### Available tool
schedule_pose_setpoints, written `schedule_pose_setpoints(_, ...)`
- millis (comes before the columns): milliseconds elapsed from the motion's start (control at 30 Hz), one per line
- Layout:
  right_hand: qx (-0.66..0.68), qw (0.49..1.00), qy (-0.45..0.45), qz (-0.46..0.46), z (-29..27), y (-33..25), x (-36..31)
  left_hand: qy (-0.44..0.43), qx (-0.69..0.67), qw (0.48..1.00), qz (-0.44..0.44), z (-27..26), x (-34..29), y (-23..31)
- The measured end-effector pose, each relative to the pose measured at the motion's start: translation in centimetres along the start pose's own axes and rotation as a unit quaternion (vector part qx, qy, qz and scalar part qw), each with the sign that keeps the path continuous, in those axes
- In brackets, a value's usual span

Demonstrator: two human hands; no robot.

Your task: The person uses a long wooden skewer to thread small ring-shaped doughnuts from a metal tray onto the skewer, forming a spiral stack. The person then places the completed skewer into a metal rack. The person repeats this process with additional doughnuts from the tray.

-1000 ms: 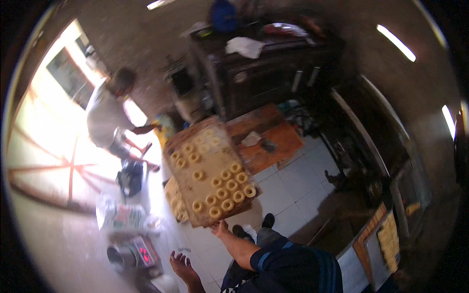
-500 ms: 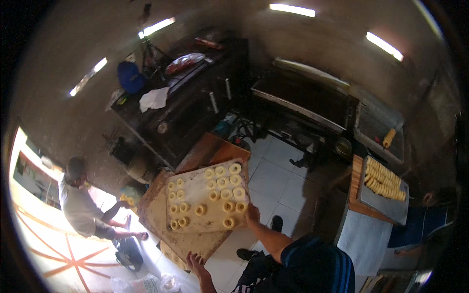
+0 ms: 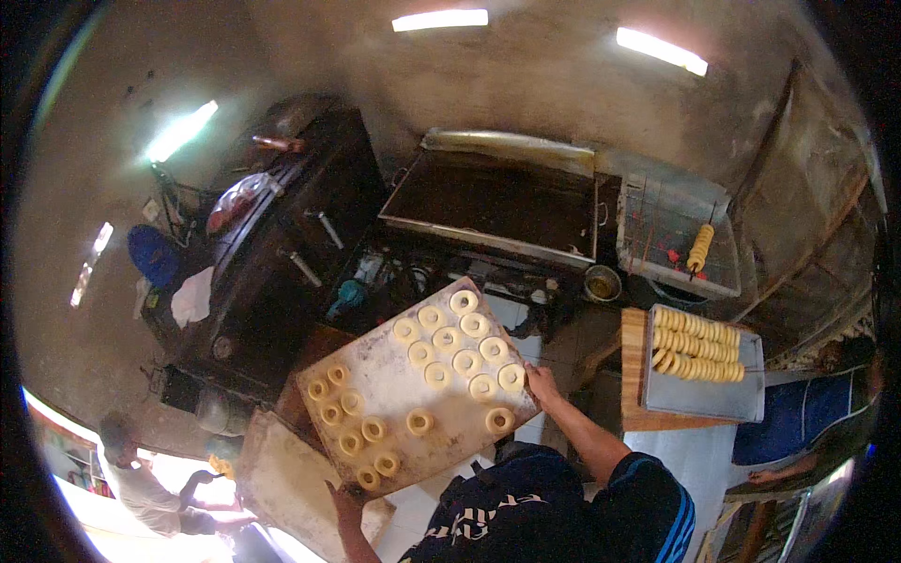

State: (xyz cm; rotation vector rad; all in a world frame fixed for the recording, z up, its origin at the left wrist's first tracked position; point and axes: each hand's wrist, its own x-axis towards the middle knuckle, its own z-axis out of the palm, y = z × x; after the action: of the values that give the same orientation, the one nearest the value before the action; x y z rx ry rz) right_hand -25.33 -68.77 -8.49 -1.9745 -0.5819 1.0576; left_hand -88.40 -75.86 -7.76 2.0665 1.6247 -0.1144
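Note:
A floured board (image 3: 385, 361) bearing several ring-shaped dough pieces (image 3: 466, 362) is held tilted in front of me. My right hand (image 3: 541, 383) grips its right edge, the thumb at the rim and the other fingers partly hidden. At its near left edge, my left hand (image 3: 345, 501) is closed on the rim, with some fingers hidden beneath. Dough rings fill the far right part of the board, and others lie along its left end. Below and left of it lies another floured board (image 3: 272, 469).
A wide metal fryer pan (image 3: 497, 197) stands ahead, beside a metal trough (image 3: 648, 225) with rings on a stick (image 3: 700, 248). To the right, a metal tray (image 3: 704, 399) holds rows of rings. A black oven (image 3: 282, 235) stands left. One person (image 3: 141, 483) sits lower left; another person's arm (image 3: 784, 469) shows right.
The board of dough rings has lifted off the lower board and turned, moving right with my right hand. My left hand, empty before, has come to its near edge. The view has swung right.

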Motion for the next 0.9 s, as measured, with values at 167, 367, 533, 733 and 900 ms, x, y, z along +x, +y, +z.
schedule_pose_setpoints(167, 0.069, 0.997, 0.006, 0.019, -5.3, -2.5, 9.8, 0.082, -0.477, 0.875, 0.014, -4.5, 8.1, 10.0)
schedule_pose_setpoints(367, 0.028, 0.998, -0.002, -0.049, -8.3, -7.3, 22.9, 0.063, -0.803, 0.589, -0.060, -7.7, 19.1, 19.0)
schedule_pose_setpoints(533, -0.197, 0.939, 0.120, -0.253, -6.7, -14.0, 29.2, 0.052, -0.816, 0.572, -0.067, -8.5, 27.6, 20.2)
schedule_pose_setpoints(733, -0.345, 0.816, 0.050, -0.462, -2.4, -28.9, 36.5, 0.066, -0.799, 0.583, -0.133, -7.6, 33.9, 17.8)
schedule_pose_setpoints(900, -0.459, 0.763, -0.053, -0.451, 3.2, -35.6, 44.4, 0.069, -0.765, 0.621, -0.156, -10.9, 36.0, 19.0)
